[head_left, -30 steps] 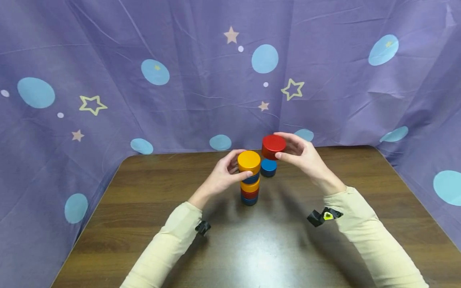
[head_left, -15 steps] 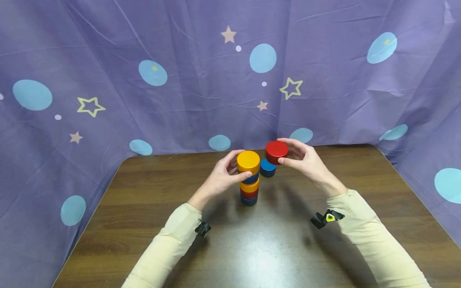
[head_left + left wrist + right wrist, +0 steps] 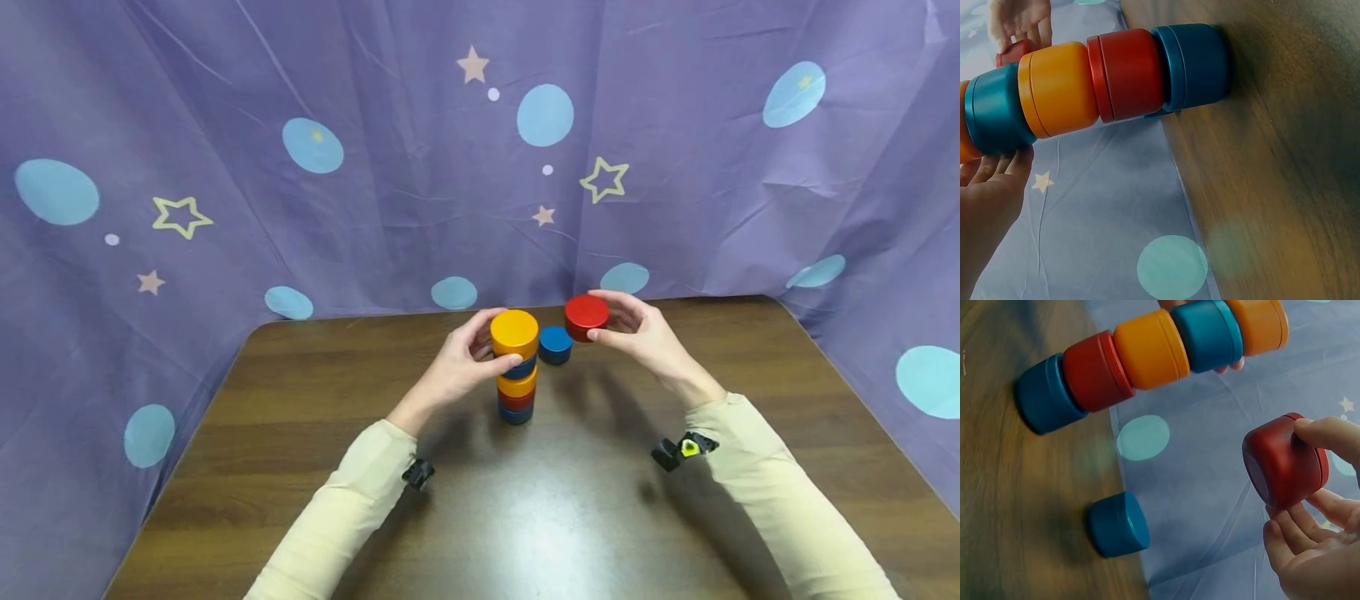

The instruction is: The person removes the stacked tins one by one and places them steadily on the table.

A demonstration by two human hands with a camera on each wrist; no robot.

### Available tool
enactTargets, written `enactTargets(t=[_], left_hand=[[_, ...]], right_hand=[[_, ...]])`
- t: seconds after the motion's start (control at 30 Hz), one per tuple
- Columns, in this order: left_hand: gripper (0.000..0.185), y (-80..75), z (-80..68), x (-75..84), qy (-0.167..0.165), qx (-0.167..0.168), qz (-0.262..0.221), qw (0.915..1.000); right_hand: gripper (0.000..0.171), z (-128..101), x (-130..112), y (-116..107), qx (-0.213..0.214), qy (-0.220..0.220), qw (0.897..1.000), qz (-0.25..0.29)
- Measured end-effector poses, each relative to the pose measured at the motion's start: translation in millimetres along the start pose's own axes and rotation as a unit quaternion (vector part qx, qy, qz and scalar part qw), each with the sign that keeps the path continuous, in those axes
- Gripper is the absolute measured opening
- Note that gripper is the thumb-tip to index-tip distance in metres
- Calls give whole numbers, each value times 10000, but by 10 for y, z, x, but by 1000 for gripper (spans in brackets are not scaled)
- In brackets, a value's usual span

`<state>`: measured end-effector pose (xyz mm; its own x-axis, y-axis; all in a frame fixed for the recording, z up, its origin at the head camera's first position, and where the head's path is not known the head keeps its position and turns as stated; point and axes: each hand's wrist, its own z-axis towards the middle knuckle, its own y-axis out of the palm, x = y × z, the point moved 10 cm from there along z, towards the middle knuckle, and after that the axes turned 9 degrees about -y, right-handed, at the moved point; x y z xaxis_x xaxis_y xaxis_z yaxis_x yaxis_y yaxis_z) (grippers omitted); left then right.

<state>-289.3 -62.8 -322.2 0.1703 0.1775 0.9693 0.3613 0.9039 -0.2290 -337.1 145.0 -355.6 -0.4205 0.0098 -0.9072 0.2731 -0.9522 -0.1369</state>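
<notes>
While my left hand (image 3: 459, 367) curls its thumb and fingers round the upper part of the five-high stack of glossy round pucks (image 3: 516, 367), the thumb lies against the teal-blue puck second from the top (image 3: 522, 367) and the fingers reach behind the orange top puck (image 3: 514, 332). Stack order from the table up: blue base puck (image 3: 1197, 65), red puck (image 3: 1129, 74), orange puck (image 3: 1060, 87), teal-blue, orange. Both wrist views show the column bowing slightly rather than running dead straight; the base sits flat on the dark brown wood-grain table (image 3: 525, 517). My right hand (image 3: 637, 333) pinches a loose red round puck (image 3: 587, 316) between thumb and fingertips (image 3: 1325, 434), held in the air to the right of the stack and apart from it, at about the height of the stack's top. Between stack and red puck, a single blue round puck (image 3: 556, 343) rests on the table near the far edge, touching neither; the right wrist view confirms it stands alone (image 3: 1117, 524). Behind the table hangs a purple cloth backdrop printed with pale blue discs and stars (image 3: 375, 167). Cream sleeves (image 3: 780, 500) cover both forearms, each with a small black wrist mount (image 3: 684, 450).
</notes>
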Motion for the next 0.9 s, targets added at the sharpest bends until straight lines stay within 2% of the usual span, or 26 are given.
enactTargets(t=[0.13,0.43,0.67,0.9], left_hand=[[55,-5,6,-1,46,4,-25,10000],[58,-34,137,-258,171,5,-106,9998],[56,-39,157,-246,320,-7,-91,9994],[55,-43,148,-271,239,-20,14,9997]], right_hand=[[58,0,73,-28,43,30,10000,4],[59,-38,322,-87,95,337,9993,-92],[60,-79,529,-133,222,464,9987,-62],[62,-140,763,-196,327,727,9968,58]])
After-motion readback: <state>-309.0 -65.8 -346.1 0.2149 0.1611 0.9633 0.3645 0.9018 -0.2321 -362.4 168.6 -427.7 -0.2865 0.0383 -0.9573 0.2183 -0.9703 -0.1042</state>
